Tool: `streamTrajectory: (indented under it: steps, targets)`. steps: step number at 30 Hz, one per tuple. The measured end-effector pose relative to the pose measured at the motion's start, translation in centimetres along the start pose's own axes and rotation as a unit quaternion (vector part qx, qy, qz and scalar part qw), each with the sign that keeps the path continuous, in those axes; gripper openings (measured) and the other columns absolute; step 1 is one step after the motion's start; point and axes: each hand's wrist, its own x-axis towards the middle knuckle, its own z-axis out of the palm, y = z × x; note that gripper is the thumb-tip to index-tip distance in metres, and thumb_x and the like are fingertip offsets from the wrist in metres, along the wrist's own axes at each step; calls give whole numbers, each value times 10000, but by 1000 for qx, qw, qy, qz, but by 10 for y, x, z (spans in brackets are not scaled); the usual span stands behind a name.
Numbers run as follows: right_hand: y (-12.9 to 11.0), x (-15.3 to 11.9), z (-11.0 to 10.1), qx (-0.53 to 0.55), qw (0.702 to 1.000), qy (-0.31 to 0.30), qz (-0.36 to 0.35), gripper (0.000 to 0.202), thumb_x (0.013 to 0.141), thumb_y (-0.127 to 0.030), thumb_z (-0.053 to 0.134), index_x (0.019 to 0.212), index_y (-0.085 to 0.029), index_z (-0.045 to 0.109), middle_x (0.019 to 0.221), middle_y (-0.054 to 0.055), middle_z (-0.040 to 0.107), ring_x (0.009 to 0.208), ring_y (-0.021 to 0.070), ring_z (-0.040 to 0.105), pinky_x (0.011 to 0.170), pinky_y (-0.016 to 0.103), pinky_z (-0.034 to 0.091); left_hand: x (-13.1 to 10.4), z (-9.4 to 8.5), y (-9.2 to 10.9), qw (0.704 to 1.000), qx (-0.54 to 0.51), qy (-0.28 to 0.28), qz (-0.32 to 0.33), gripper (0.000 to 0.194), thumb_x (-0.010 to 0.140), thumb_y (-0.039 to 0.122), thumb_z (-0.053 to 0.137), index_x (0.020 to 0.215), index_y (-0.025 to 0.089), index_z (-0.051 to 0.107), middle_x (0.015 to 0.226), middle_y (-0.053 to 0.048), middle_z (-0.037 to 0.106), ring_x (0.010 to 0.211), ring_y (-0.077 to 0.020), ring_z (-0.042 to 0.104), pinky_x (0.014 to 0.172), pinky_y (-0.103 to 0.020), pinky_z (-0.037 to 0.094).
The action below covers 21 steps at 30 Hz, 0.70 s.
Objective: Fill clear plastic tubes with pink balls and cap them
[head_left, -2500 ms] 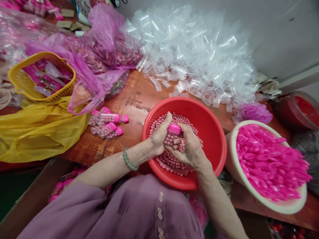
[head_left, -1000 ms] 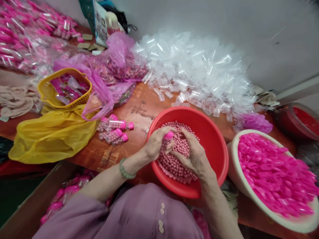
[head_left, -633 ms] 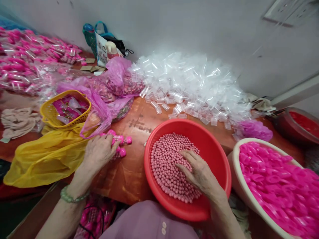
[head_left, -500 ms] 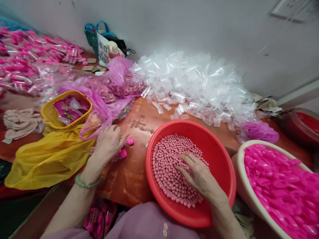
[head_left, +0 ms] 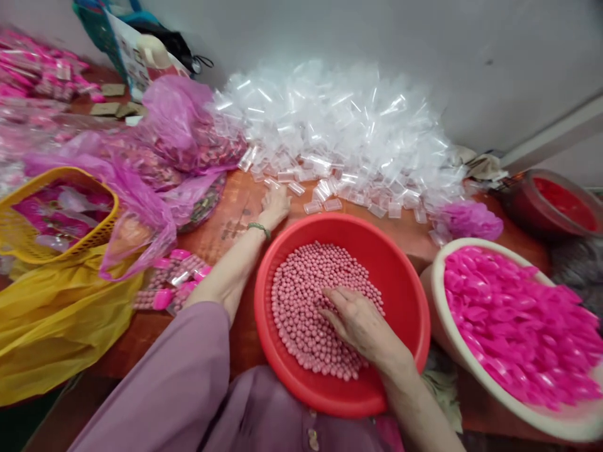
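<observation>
1. Two hands are now well apart. The left hand (head_left: 276, 204) has left the capped, bead-filled tubes (head_left: 181, 276) and reached to the near side of the clear tubes (head_left: 339, 144), heaped toward the tabletop's (head_left: 214, 226) back edge.
2. Left fingers are at the loose tubes; cannot tell whether they pinch one.
3. Right hand (head_left: 353, 314) stays over the pink beads (head_left: 301, 307) in the red basin (head_left: 409, 270), thumb and fingers parted, with no tube visible in it.
4. Filled tubes lie near the tabletop's front edge, left of the basin. The tube held earlier is probably among them (judged).
5. Pink plastic pieces (head_left: 513, 326) fill the pale tub (head_left: 438, 276), right of the basin; neither hand touches them.
</observation>
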Motion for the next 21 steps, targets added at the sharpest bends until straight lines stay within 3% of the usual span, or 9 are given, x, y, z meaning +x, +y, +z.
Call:
streamTrajectory:
  steps: [3, 6, 8, 11, 14, 16, 19, 21]
  targets:
    - [5, 0, -3, 4, 1000, -1, 8, 164, 921, -230, 575, 1067, -163, 611, 883, 88, 701, 823, 239, 683, 738, 374, 566, -5, 10, -11, 1000, -11, 0, 15, 395, 919, 237, 453, 1277, 105, 555, 1362, -249, 472, 1187, -349, 555, 942, -420, 433]
    - [11, -3, -4, 13, 999, 2, 32, 190, 919, -241, 584, 1072, -137, 626, 929, 121, 712, 855, 254, 690, 777, 401, 570, -11, 8, -26, 995, -87, 32, 29, 416, 868, 136, 475, 1271, 96, 570, 1236, -198, 595, 1127, -277, 589, 950, -362, 438]
    - [14, -5, -6, 30, 998, 9, 45, 185, 915, -254, 594, 1050, -138, 645, 944, 130, 721, 860, 259, 695, 783, 417, 574, -18, -3, -35, 985, -160, 62, 12, 404, 833, 97, 501, 1225, 78, 596, 1123, -157, 656, 1042, -228, 616, 914, -316, 460]
    - [20, -6, -17, 105, 991, 58, 52, 208, 934, -277, 569, 1069, -151, 666, 976, 116, 733, 885, 238, 700, 805, 408, 576, -42, -31, -38, 955, -284, 86, 2, 328, 815, 113, 562, 1135, 95, 626, 916, -76, 676, 779, -155, 625, 720, -257, 498]
    - [28, 1, -36, 243, 958, 130, 82, 247, 928, -317, 590, 1097, -164, 682, 1016, 80, 738, 921, 201, 695, 852, 374, 565, -89, -62, -20, 916, -380, 92, 92, 277, 815, 146, 629, 1091, 160, 628, 803, 2, 638, 662, -101, 581, 635, -214, 478]
    - [31, 11, -48, 345, 924, 133, 101, 302, 917, -371, 602, 1130, -171, 680, 1019, 56, 736, 882, 172, 692, 822, 342, 568, -126, -76, -1, 898, -397, 68, 175, 260, 802, 183, 685, 1057, 164, 638, 791, 11, 629, 697, -102, 588, 665, -214, 483]
    - [30, 23, -54, 459, 882, 68, 77, 353, 917, -431, 587, 1129, -168, 689, 949, 29, 731, 774, 133, 675, 745, 292, 561, -171, -75, 25, 874, -356, 4, 330, 220, 834, 209, 673, 1049, 166, 657, 842, -11, 645, 754, -112, 612, 727, -233, 512]
    - [26, 25, -51, 496, 866, 28, 49, 336, 906, -431, 604, 1072, -159, 713, 906, 20, 727, 776, 129, 670, 742, 270, 545, -187, -63, 33, 859, -317, 7, 402, 211, 870, 194, 622, 1078, 179, 651, 953, -36, 643, 794, -108, 623, 756, -241, 527]
